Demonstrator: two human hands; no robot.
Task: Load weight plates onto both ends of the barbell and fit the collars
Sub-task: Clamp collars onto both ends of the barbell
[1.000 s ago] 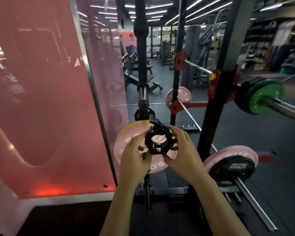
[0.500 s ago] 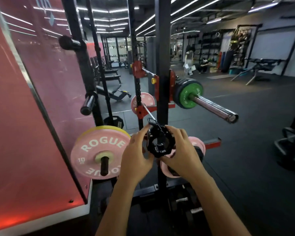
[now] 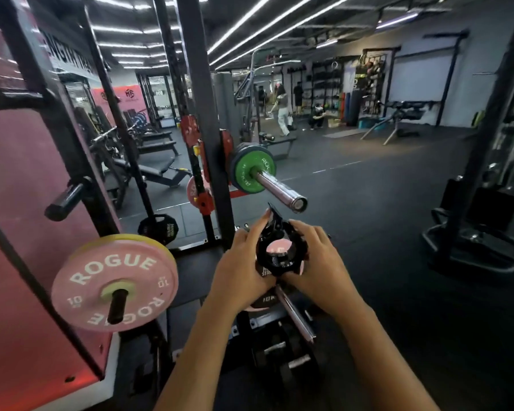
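Note:
Both my hands hold a black clamp collar [image 3: 281, 247] in front of me, its lever sticking up. My left hand [image 3: 241, 262] grips its left side with a finger on the lever. My right hand [image 3: 318, 262] curls around its right side. Just above the collar, the barbell's steel sleeve [image 3: 279, 189] points toward me from the rack. A green plate [image 3: 254, 170] with a dark plate behind it sits on that sleeve. The collar is below the sleeve's end and apart from it.
A pink ROGUE plate [image 3: 113, 283] hangs on a storage peg at lower left. The black rack upright [image 3: 205, 120] stands left of the sleeve. Another pink plate and a steel bar [image 3: 294, 315] lie low behind my hands. Several people stand far back. A black frame [image 3: 481, 203] is at right.
My view has swung right, so the barbell sleeve now sits just above the collar. Both hands kept their hold on the collar and carried it toward the sleeve's end.

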